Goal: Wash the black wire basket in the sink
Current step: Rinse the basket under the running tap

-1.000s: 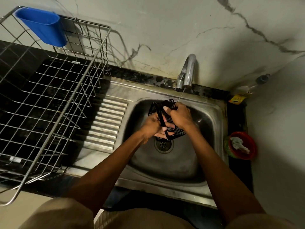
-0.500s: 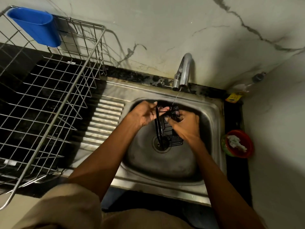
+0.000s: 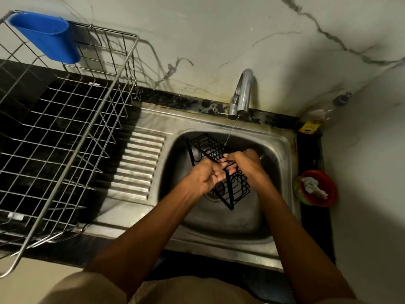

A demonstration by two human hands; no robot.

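Observation:
The black wire basket (image 3: 210,148) is held tilted over the steel sink (image 3: 278,163), above the drain. A thin stream of water falls from the chrome tap (image 3: 243,93) onto the basket's far part. My left hand (image 3: 206,176) grips the basket's frame from the left side, fingers curled round a bar. My right hand (image 3: 246,164) holds the basket from the right, fingers wrapped over its upper wires. The two hands meet at the basket's middle and hide that part of it.
A large steel wire dish rack (image 3: 65,150) with a blue plastic cup (image 3: 48,38) hung on it fills the dark counter at left. The sink's ribbed drainboard (image 3: 138,165) lies between. A red bowl (image 3: 317,187) holding something white sits right of the sink. Marble wall behind.
The basket has been turned and tilted, its open end now toward the far left. Both hands have shifted lower and come together at its middle. The camera view has shifted slightly.

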